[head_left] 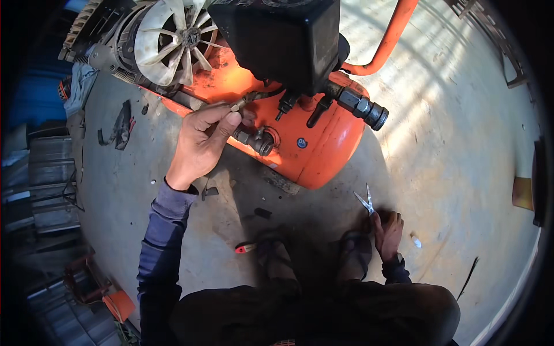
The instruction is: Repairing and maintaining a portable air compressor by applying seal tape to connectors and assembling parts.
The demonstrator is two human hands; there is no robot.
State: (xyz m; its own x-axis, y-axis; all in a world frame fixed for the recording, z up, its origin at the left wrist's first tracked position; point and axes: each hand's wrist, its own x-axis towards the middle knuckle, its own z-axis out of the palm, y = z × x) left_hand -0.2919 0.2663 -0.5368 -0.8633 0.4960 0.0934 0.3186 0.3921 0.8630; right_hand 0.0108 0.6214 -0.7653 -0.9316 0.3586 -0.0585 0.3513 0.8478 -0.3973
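1. My left hand (199, 147) pinches one brass fitting (236, 106) between thumb and fingers.
2. My right hand (390, 235) closes around one silver tool (370, 206), its two tips spread apart, pointing away from me.
3. One orange tank (340, 141) lies beyond my hands; one dark valve (264, 144) on it sits just right of my left hand.
4. One black box (283, 46) and one pale fan (190, 37) stand beyond my left hand.
5. One small white piece (416, 241) lies just right of my right hand.
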